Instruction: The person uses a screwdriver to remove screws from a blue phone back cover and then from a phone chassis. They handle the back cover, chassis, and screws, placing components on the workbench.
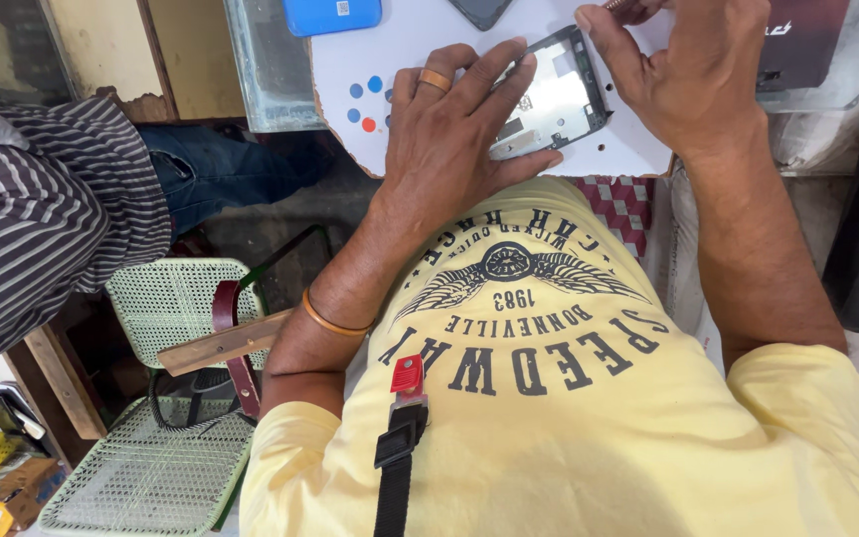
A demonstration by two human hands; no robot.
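Note:
My left hand (pixel 454 124), with a ring on one finger and a bangle at the wrist, presses flat on an opened phone body (pixel 554 94) lying on a white board (pixel 400 45). The phone's black frame and silver inner plate show between my fingers. At the phone's upper right corner my right hand (pixel 693 70) pinches a small tool; only its end shows at the top edge.
A blue phone (pixel 331 14) and a dark phone (pixel 480 10) lie at the board's far edge. A person in a striped shirt (pixel 42 219) sits at left. A green mesh chair (pixel 166 398) stands below left. A glass counter edge (pixel 270 70) adjoins the board.

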